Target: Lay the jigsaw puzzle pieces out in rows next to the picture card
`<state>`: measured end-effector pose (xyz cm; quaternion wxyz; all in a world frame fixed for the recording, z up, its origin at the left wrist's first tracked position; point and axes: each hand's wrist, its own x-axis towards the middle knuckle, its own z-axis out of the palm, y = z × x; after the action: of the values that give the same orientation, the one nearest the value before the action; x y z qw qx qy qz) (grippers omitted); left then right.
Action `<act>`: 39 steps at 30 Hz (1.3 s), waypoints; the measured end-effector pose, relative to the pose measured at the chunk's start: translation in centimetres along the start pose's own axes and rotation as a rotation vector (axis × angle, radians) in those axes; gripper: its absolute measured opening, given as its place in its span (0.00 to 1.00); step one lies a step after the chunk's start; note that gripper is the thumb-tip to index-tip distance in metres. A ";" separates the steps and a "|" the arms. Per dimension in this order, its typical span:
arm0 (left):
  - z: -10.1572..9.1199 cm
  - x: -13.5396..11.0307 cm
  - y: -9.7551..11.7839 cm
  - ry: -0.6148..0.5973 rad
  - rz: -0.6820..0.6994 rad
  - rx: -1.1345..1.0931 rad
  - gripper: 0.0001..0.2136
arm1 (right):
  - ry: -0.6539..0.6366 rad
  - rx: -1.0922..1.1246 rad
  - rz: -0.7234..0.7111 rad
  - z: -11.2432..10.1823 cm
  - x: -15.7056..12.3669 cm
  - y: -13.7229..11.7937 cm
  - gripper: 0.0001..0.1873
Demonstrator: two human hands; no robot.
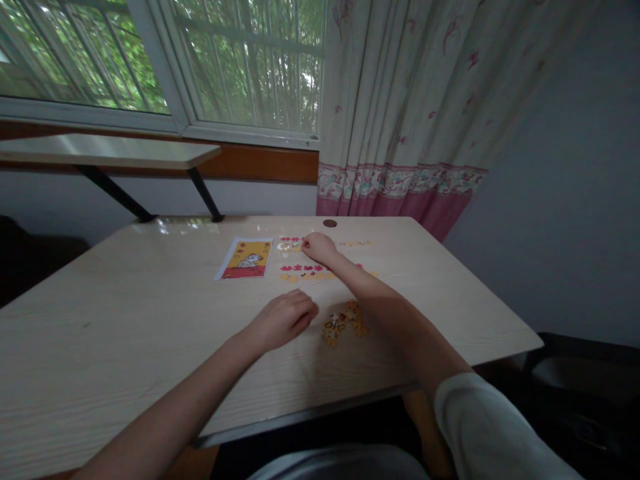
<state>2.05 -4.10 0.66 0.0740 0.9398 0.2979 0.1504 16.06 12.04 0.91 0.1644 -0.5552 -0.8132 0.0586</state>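
My right hand (pixel 320 248) reaches over the far rows of jigsaw pieces, its fingers pinched down at the left part of a row. Whatever lies between those fingertips is hidden. Resting near the table's middle, my left hand (pixel 286 319) has its fingers curled in, and I cannot see anything in them. Just right of it lies a loose pile of yellow jigsaw pieces (pixel 345 323). Red jigsaw pieces (pixel 299 268) form a row, with yellow jigsaw pieces (pixel 290 278) lined up below. A printed picture (pixel 246 259) of a white cartoon animal on yellow and red lies left of the rows.
The pale wooden table (pixel 150 333) has a round cable hole (pixel 330 223) at its back edge. A raised shelf (pixel 110 148) on black supports stands at the back left. Behind hang a floral curtain (pixel 400 133) and a window. A dark chair (pixel 590 393) is at the right.
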 end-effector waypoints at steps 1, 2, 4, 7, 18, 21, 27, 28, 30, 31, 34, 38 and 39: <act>0.0 0.0 0.0 0.001 0.001 -0.002 0.08 | 0.004 -0.005 -0.003 0.0 0.0 -0.1 0.12; 0.0 0.0 0.1 0.004 0.001 -0.005 0.08 | 0.008 -0.007 -0.008 0.0 0.0 -0.2 0.12; -0.1 0.0 0.1 0.009 0.003 -0.010 0.08 | 0.012 -0.007 -0.024 0.0 -0.1 -0.4 0.13; -0.1 0.1 0.1 0.011 0.005 -0.017 0.08 | 0.003 -0.006 -0.040 0.2 0.0 -0.6 0.13; -0.1 0.0 0.1 0.013 -0.002 -0.020 0.08 | -0.021 0.010 -0.094 0.4 0.1 -0.3 0.11; -0.1 0.0 0.0 0.016 0.004 -0.020 0.08 | -0.019 0.018 -0.102 0.4 0.1 -0.5 0.11; -0.1 -0.1 0.3 0.018 -0.002 -0.055 0.08 | 0.013 0.088 -0.196 -0.7 -1.5 -0.3 0.11; -0.2 -0.1 0.5 0.020 -0.001 -0.076 0.08 | 0.013 0.126 -0.253 -1.2 -2.3 0.0 0.10; -0.2 0.0 1.0 0.015 0.003 -0.116 0.08 | -0.022 0.208 -0.361 -2.2 -4.3 0.6 0.09; -0.2 0.0 1.3 0.007 0.008 -0.131 0.07 | -0.058 0.240 -0.402 -2.7 -5.5 1.0 0.09; -0.2 0.2 1.8 -0.009 0.027 -0.151 0.06 | -0.185 0.309 -0.535 -4.3 -9.6 2.3 0.09; 0.0 0.2 1.9 -0.017 0.030 -0.152 0.06 | -0.341 0.316 -0.664 -5.8 -14.1 3.3 0.11; 0.0 0.2 1.8 -0.021 0.028 -0.147 0.06 | -0.350 0.308 -0.668 -5.9 -14.9 3.3 0.12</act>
<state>3.23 -5.46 1.11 0.1441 0.9374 0.2721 0.1629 25.86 -0.93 2.50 0.1145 -0.2110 -0.9462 0.2168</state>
